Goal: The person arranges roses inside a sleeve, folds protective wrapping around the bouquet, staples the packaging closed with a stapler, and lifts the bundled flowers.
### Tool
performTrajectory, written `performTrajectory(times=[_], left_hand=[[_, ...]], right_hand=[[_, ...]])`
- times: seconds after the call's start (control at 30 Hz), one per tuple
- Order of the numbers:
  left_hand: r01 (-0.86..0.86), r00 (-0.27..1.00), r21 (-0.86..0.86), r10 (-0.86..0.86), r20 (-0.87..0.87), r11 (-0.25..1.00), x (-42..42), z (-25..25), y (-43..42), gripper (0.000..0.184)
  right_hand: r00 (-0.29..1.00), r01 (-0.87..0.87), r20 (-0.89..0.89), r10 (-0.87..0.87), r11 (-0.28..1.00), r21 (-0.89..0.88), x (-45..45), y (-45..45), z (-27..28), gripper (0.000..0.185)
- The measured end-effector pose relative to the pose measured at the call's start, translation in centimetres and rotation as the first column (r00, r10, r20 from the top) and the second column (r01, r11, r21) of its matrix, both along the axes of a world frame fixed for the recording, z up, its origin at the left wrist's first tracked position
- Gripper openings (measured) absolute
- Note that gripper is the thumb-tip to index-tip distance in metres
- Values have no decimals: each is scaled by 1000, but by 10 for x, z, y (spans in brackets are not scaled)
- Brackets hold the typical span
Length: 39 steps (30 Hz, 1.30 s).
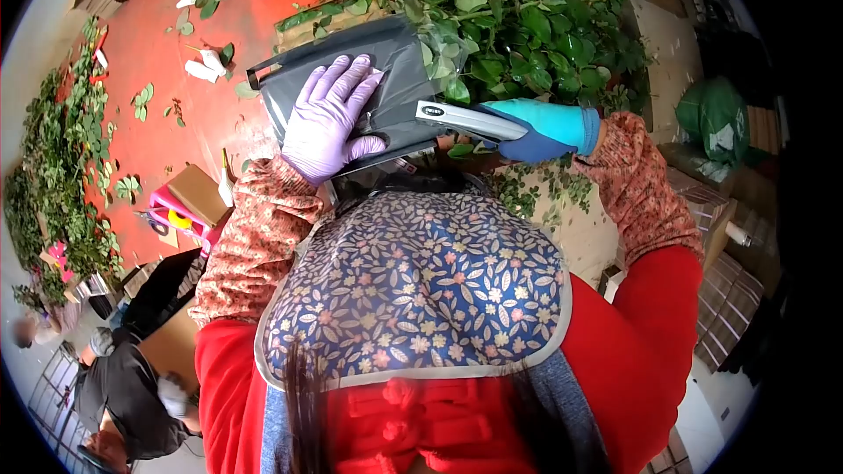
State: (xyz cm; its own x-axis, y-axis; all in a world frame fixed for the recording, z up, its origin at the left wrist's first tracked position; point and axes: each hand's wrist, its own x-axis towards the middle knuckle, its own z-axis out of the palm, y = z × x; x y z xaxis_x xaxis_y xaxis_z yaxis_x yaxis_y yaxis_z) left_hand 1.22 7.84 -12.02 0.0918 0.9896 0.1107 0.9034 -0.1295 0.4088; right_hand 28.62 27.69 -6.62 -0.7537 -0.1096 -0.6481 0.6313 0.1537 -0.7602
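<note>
My left hand (334,118), in a thin lavender glove, lies flat on a sheet of dark grey wrapping (360,61) with a glossy clear layer. Its fingers are stretched out and slightly apart, pressing the sheet down. A silver-grey stapler (474,119) is gripped in my right hand (540,130), which wears a teal and blue glove. The stapler's front end lies over the right edge of the wrapping; whether its jaws are closed on the sheet I cannot tell. Leafy green stems (536,35) reach out of the wrapping's right side.
Loose leaves and white scraps (206,66) lie on the red table (158,149). A pink holder (180,215) with scissors and yellow tape stands at its near left edge. More greenery (61,149) lines the far left. Another person in dark clothes (127,395) works at lower left.
</note>
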Motion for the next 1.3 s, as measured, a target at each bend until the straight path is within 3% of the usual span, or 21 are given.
performTrajectory(times=[0.13,0.2,0.23,0.3,0.4,0.5,0.63,0.7,0.73,0.77,0.83,0.87,0.9,0.93,0.97,1.03,1.07,1.1,1.17,1.23,1.3], left_hand=[[-3,1000,-2,3,9,1000,1,2,-2,91],[0,1000,-5,0,16,1000,0,3,-1,91],[2,1000,-5,-2,10,1000,0,3,-1,91],[3,1000,-6,-3,8,1000,4,4,2,91],[-1,1000,13,1,21,1000,4,5,3,92],[-7,999,53,5,42,999,5,2,3,91],[-13,996,116,2,91,993,6,-3,7,88],[-15,992,141,-3,130,990,6,-7,8,85],[-15,987,155,-10,163,988,7,-7,10,81],[-31,971,208,-20,238,978,9,-4,9,71],[-61,915,216,-32,402,974,15,14,-7,66],[-54,785,175,-67,616,983,19,24,-17,65],[-56,589,96,-45,807,994,26,34,-31,77],[-28,202,-13,18,979,1000,39,33,-44,95],[-18,-11,-15,15,1000,1000,47,34,-53,101],[-72,-385,13,-40,922,997,56,48,-67,104],[-96,-490,-98,39,871,991,50,49,-79,88],[-104,-594,-194,96,799,975,43,48,-88,73],[-277,-545,-319,125,829,906,29,38,-107,56],[-563,-181,-435,410,894,703,9,17,-121,54],[-828,148,-388,825,546,405,-9,-23,-128,58]], right_hand=[[998,30,56,-25,994,-101,-10,0,1,39],[983,-148,129,132,981,125,-19,-1,9,36],[982,-151,132,134,981,123,-21,-2,6,36],[973,-231,80,217,917,324,-17,0,-2,34],[953,-304,143,268,842,445,-14,0,0,32],[986,-145,125,113,946,289,1,-4,0,38],[999,50,0,-53,948,314,31,-16,-7,38],[974,229,-71,-217,932,281,51,-22,-5,36],[832,555,18,-554,832,-2,46,-36,16,33],[816,575,89,-571,818,-14,48,-38,27,32],[902,430,-52,-428,902,42,38,-54,44,34],[898,435,-126,-423,895,95,20,-68,50,43],[890,442,-197,-412,884,152,-1,-84,60,54],[895,403,-299,-331,889,220,-28,-99,71,57],[884,373,-397,-249,886,276,-52,-111,78,60],[822,226,-559,109,838,496,-90,-125,81,63],[775,187,-603,190,843,505,-101,-127,82,58],[811,160,-570,132,888,432,-105,-128,85,53],[729,310,-685,3,890,335,-101,-128,75,46],[738,293,-665,115,833,470,-102,-122,89,35],[773,294,-634,14,878,377,-95,-123,84,33]])
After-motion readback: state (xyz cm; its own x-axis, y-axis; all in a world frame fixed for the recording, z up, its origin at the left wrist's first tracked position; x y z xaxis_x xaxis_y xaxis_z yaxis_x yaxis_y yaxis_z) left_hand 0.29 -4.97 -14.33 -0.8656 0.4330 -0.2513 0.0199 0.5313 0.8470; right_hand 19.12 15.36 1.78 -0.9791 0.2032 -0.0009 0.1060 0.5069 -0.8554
